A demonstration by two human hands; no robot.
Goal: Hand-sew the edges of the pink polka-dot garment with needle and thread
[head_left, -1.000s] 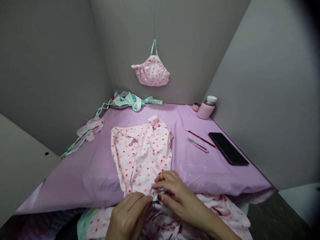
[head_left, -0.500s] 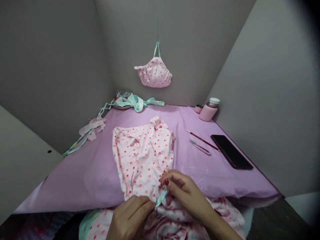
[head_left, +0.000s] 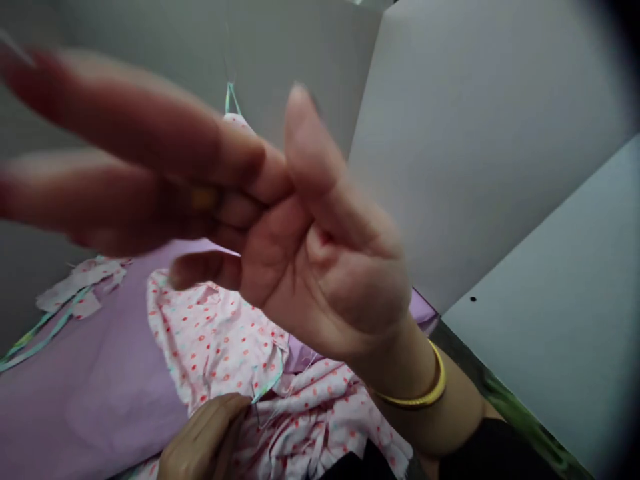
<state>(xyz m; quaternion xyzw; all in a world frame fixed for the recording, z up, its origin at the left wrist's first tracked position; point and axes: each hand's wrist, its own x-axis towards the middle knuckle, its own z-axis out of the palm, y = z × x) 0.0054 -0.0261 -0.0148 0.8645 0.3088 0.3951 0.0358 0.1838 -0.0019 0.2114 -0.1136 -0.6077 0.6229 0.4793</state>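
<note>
My right hand (head_left: 320, 267) is raised close in front of the camera, palm showing and fingers stretched to the left. It looks open, though the fingertips blur at the left edge; a pale sliver by one fingertip cannot be made out. A gold bangle (head_left: 425, 393) circles that wrist. Low down, my left hand (head_left: 205, 433) pinches the edge of a pink cloth with red dots (head_left: 215, 340), where a narrow green strip (head_left: 269, 388) runs along it. A thin dark needle (head_left: 256, 407) sits at those fingertips. The rest of the cloth lies bunched over my lap.
A purple cloth (head_left: 110, 373) covers the table. Pink scraps (head_left: 85, 280) and green cord (head_left: 50, 333) lie at the left. Behind my raised fingers hangs a small dotted piece (head_left: 237, 121) on green straps. Grey walls (head_left: 450, 133) stand around the table.
My right hand has let go of the green strip and risen up toward the camera, fingers extended. The view has swung to the right. My left hand still pinches the cloth.
</note>
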